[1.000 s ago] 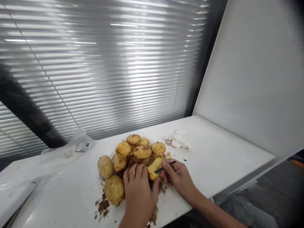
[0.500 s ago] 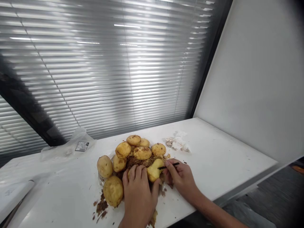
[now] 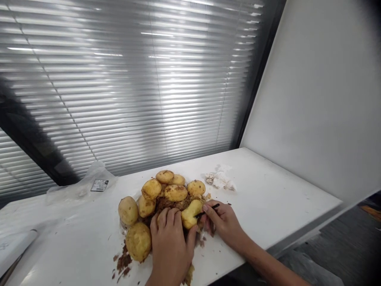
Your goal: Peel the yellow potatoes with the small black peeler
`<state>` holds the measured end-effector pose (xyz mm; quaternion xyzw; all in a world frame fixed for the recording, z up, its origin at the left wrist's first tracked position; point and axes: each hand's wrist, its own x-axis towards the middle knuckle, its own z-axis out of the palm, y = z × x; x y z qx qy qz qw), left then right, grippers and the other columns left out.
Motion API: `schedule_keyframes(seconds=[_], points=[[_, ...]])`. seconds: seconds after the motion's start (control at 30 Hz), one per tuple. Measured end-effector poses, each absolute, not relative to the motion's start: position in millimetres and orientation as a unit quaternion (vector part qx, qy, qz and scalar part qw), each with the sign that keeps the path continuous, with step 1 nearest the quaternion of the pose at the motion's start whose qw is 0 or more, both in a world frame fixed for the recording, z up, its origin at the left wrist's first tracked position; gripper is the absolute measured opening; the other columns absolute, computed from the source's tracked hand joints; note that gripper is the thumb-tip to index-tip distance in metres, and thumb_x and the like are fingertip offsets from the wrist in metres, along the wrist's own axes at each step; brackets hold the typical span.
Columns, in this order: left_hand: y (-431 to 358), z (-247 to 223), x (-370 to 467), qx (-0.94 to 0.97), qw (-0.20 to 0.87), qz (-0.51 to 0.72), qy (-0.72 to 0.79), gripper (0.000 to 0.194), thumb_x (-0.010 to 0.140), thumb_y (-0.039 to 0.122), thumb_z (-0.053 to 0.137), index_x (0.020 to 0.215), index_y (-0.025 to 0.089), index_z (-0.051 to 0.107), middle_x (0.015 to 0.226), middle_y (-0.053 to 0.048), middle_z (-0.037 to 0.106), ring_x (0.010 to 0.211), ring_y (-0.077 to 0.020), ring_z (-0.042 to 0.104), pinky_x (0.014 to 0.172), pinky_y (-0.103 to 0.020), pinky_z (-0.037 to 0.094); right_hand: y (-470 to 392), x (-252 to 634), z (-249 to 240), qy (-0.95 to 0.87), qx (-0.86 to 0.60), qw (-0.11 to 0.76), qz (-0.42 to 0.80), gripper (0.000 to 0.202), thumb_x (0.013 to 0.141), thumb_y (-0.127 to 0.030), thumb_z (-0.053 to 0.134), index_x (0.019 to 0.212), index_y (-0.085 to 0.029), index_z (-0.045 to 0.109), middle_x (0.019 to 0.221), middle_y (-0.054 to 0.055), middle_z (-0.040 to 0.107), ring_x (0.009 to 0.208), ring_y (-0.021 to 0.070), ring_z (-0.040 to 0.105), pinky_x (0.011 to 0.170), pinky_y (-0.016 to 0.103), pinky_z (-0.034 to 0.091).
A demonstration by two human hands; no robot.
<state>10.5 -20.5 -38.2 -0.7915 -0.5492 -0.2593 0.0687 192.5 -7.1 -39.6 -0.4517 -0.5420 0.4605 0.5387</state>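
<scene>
Two bare forearms, left hand (image 3: 170,246), right hand (image 3: 224,223), sleeveless

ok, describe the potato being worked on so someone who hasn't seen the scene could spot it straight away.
On the white table under the window blinds sits a heap of potatoes over brown peelings. At the heap's near right edge, one potato is pinched between the left hand and the right hand, which holds a thin dark tool against it. Unlike its browner, speckled neighbours, it shows smooth pale yellow.
</scene>
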Motion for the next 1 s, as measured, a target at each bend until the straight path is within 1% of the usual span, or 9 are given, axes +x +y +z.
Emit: schedule_keyframes(seconds=[0.1, 0.17, 0.27, 0.4, 0.57, 0.73, 0.87, 0.93, 1.0], points=[[-20.5, -39.0, 10.3, -0.791, 0.074, -0.263, -0.548, 0.036, 0.094, 0.044, 0.05, 0.112, 0.015, 0.062, 0.115, -0.008, 0.064, 0.113, -0.029, 0.05, 0.102, -0.05, 0.029, -5.4, 194.9, -38.5, -0.552, -0.468, 0.561, 0.402, 0.043, 0.092, -0.053, 0.058, 0.071, -0.017, 0.059, 0.056, 0.0, 0.06, 0.037, 0.0104, 0.053, 0.036, 0.02, 0.04], [-20.4, -39.8, 10.0, -0.791, 0.077, -0.266, -0.546, 0.036, 0.093, 0.044, 0.051, 0.112, 0.015, 0.062, 0.115, -0.007, 0.064, 0.113, -0.0286, 0.05, 0.102, -0.05, 0.029, -4.0, 195.6, -37.3, -0.549, -0.463, 0.563, 0.408, 0.042, 0.092, -0.055, 0.057, 0.073, -0.017, 0.059, 0.058, 0.001, 0.061, 0.037, 0.0109, 0.053, 0.035, 0.021, 0.041], [-19.8, -40.4, 9.5, -0.792, 0.083, -0.269, -0.541, 0.035, 0.093, 0.045, 0.051, 0.111, 0.016, 0.063, 0.115, -0.007, 0.064, 0.112, -0.0281, 0.05, 0.102, -0.049, 0.029, -1.6, 195.8, -35.4, -0.553, -0.453, 0.537, 0.448, 0.044, 0.091, -0.057, 0.056, 0.072, -0.017, 0.058, 0.055, 0.0, 0.059, 0.035, 0.011, 0.052, 0.033, 0.021, 0.039], [-19.2, -39.2, 9.2, -0.793, 0.087, -0.267, -0.54, 0.035, 0.093, 0.044, 0.052, 0.11, 0.016, 0.063, 0.114, -0.007, 0.065, 0.112, -0.028, 0.051, 0.102, -0.049, 0.029, 1.5, 197.5, -31.7, -0.542, -0.486, 0.567, 0.385, 0.043, 0.089, -0.057, 0.059, 0.073, -0.017, 0.06, 0.057, 0.0, 0.061, 0.039, 0.0109, 0.054, 0.039, 0.021, 0.042], [-19.6, -37.3, 8.6, -0.796, 0.095, -0.265, -0.536, 0.035, 0.092, 0.044, 0.053, 0.11, 0.016, 0.063, 0.114, -0.007, 0.065, 0.111, -0.0279, 0.052, 0.1, -0.048, 0.032, 3.2, 196.6, -29.0, -0.548, -0.467, 0.523, 0.456, 0.046, 0.088, -0.061, 0.058, 0.074, -0.018, 0.057, 0.054, -0.001, 0.059, 0.035, 0.0118, 0.051, 0.034, 0.022, 0.038], [-20.0, -36.4, 9.6, -0.793, 0.102, -0.268, -0.537, 0.034, 0.091, 0.043, 0.055, 0.109, 0.016, 0.064, 0.112, -0.008, 0.065, 0.109, -0.0277, 0.053, 0.099, -0.048, 0.033, 9.1, 199.0, -27.5, -0.542, -0.513, 0.552, 0.371, 0.046, 0.086, -0.062, 0.059, 0.076, -0.018, 0.061, 0.058, 0.001, 0.062, 0.039, 0.0131, 0.053, 0.04, 0.025, 0.042], [-20.1, -36.0, 10.3, -0.794, 0.103, -0.27, -0.535, 0.034, 0.091, 0.043, 0.055, 0.11, 0.016, 0.063, 0.113, -0.008, 0.065, 0.11, -0.0275, 0.053, 0.099, -0.048, 0.033, 8.5, 200.1, -27.6, -0.556, -0.495, 0.517, 0.423, 0.047, 0.088, -0.062, 0.056, 0.072, -0.018, 0.058, 0.057, 0.001, 0.061, 0.035, 0.0122, 0.051, 0.035, 0.023, 0.038], [-20.7, -35.8, 10.3, -0.793, 0.096, -0.268, -0.539, 0.035, 0.091, 0.044, 0.054, 0.11, 0.015, 0.063, 0.113, -0.008, 0.065, 0.11, -0.028, 0.052, 0.1, -0.049, 0.032, 7.9, 201.3, -27.4, -0.573, -0.504, 0.51, 0.397, 0.047, 0.09, -0.06, 0.055, 0.072, -0.018, 0.059, 0.058, 0.001, 0.061, 0.036, 0.012, 0.052, 0.037, 0.023, 0.039], [-21.4, -35.5, 10.3, -0.794, 0.088, -0.266, -0.54, 0.036, 0.092, 0.044, 0.053, 0.11, 0.015, 0.063, 0.114, -0.008, 0.065, 0.111, -0.0284, 0.052, 0.101, -0.049, 0.031, 7.6, 203.2, -27.3, -0.575, -0.521, 0.527, 0.348, 0.044, 0.091, -0.058, 0.055, 0.074, -0.017, 0.06, 0.058, 0.001, 0.062, 0.038, 0.0122, 0.053, 0.04, 0.024, 0.042]])
